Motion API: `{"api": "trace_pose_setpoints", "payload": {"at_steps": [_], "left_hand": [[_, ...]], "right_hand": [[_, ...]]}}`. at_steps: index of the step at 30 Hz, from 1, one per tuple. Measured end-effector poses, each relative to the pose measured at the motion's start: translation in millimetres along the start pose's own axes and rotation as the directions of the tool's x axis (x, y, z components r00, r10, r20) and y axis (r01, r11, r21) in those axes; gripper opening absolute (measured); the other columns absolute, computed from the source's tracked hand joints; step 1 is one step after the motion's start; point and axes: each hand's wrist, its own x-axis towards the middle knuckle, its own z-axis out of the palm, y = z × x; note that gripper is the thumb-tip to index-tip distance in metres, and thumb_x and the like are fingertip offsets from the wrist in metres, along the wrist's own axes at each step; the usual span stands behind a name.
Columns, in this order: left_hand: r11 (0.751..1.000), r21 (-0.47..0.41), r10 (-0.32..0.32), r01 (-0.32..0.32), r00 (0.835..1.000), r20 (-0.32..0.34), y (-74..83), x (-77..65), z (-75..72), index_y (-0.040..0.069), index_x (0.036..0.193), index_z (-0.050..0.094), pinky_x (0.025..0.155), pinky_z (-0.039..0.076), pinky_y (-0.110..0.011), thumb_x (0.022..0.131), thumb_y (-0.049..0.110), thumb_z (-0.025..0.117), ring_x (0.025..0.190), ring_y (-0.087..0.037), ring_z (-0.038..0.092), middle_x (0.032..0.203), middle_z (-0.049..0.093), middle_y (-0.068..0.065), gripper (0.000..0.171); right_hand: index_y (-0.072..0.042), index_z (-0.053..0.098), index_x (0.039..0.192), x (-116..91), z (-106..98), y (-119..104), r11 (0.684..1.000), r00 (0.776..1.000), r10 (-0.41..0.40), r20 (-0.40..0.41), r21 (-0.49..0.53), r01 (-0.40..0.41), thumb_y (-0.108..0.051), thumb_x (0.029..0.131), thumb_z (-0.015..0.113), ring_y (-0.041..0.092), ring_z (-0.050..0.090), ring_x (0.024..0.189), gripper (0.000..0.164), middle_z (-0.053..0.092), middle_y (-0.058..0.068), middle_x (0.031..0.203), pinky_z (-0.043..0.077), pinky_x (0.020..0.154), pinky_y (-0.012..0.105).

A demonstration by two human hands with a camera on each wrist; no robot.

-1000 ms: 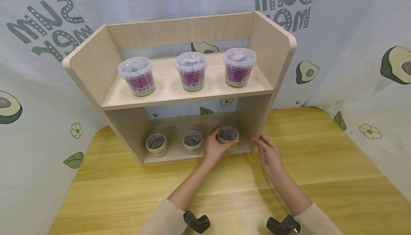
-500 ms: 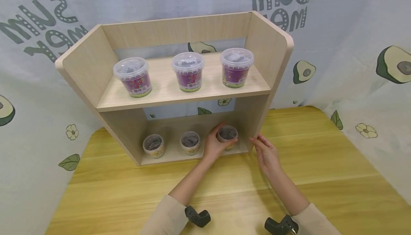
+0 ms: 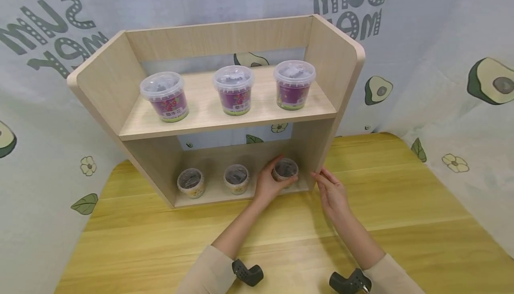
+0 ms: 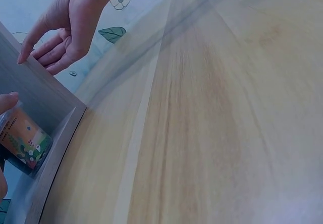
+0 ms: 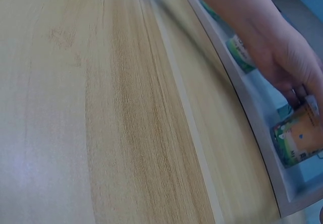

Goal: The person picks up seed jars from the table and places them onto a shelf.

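My left hand (image 3: 268,183) holds a small clear-lidded planting cup (image 3: 286,168) at the right end of the lower shelf, thumb across its front and fingers behind it. In the left wrist view that cup (image 4: 24,138) shows an orange label with plants printed on it and appears tilted. Two similar cups, one in the middle (image 3: 236,179) and one at the left (image 3: 191,183), stand along the same shelf. With thumb and fingers, my right hand (image 3: 334,194) pinches the front edge of the rack's right side panel (image 3: 334,57) near its bottom.
On the upper board (image 3: 196,122) stand three purple lidded cups: left (image 3: 170,105), middle (image 3: 236,100) and right (image 3: 293,93). The pale wooden two-tier rack sits on a yellow wood-grain table (image 3: 160,249). Behind it hangs a printed cloth (image 3: 433,26).
The head view has shifted slightly, so the rack appears further left. The held cup and my left hand sit a little nearer the right panel. My right hand keeps its hold.
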Motion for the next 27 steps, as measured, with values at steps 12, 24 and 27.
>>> {"api": "trace_pose_setpoints", "payload": {"at_steps": [12, 24, 27], "left_hand": [[1.0, -0.021, 0.002, -0.002, 1.0, 0.009, -0.1, 0.5, -1.1, 0.015, 0.134, 0.048, 0.099, 0.041, -0.042, 0.075, 0.029, 0.077, 0.123, -0.025, 0.046, 0.135, 0.05, -0.007, 0.068], [0.972, -0.218, 0.081, -0.09, 0.996, -0.048, 17.7, -7.1, -14.8, 0.006, 0.132, 0.048, 0.108, 0.029, -0.042, 0.096, 0.017, 0.049, 0.131, -0.024, 0.038, 0.138, 0.045, -0.011, 0.038], [0.945, -0.326, -0.001, -0.011, 0.999, -0.036, 23.0, -16.4, -21.0, 0.004, 0.133, 0.047, 0.108, 0.029, -0.042, 0.099, 0.016, 0.043, 0.131, -0.025, 0.037, 0.139, 0.045, -0.011, 0.037]], "right_hand": [[-0.019, 0.069, 0.081, 1, -3, 2, 0.998, 1.0, 0.0, -0.001, -0.057, 0.0, 0.009, 0.086, 0.055, 0.005, 0.054, 0.108, 0.032, 0.056, -0.004, 0.12, 0.039, 0.095, 0.014], [-0.019, 0.067, 0.08, -17, -1, 4, 0.99, 0.997, -0.02, -0.075, -0.143, 0.009, -0.006, 0.095, 0.047, 0.007, 0.05, 0.107, 0.028, 0.061, -0.011, 0.096, 0.033, 0.105, 0.024], [-0.017, 0.066, 0.082, -22, 0, 6, 0.991, 0.998, 0.022, -0.063, -0.129, -0.03, -0.012, 0.096, 0.046, 0.007, 0.051, 0.103, 0.025, 0.061, -0.009, 0.093, 0.035, 0.104, 0.024]]}}
